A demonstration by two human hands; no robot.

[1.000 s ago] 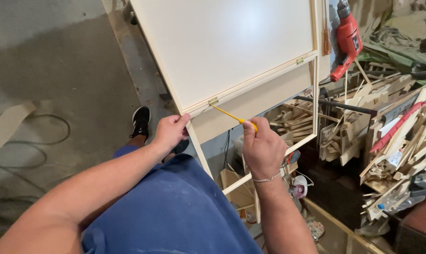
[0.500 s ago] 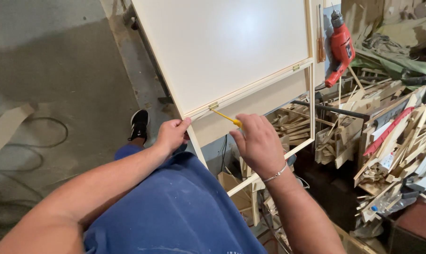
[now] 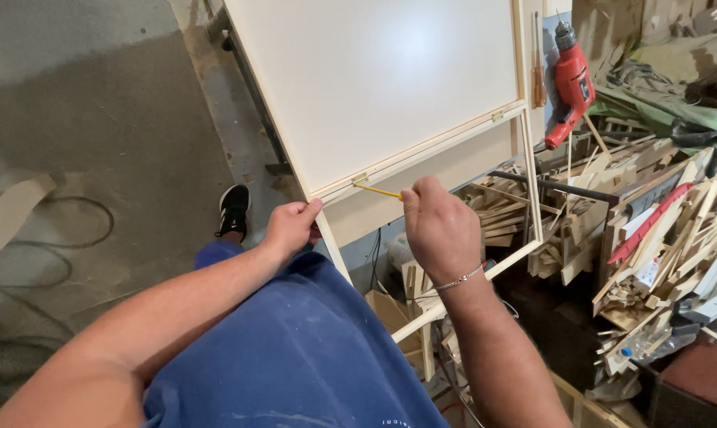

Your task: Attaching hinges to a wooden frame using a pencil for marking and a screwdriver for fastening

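a thin yellow screwdriver is lying nearly level, its tip pointing toward ten o'clock and touching a small brass hinge. the hinge is sitting on the lower edge of a white panel, which is tilting within a pale wood frame.

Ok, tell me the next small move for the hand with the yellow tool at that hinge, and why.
Probably keep the tip seated and turn it. The right hand holds a thin yellow-shafted tool whose tip meets the small brass hinge at the white panel edge, while the left hand grips the wooden frame just below, steadying it.
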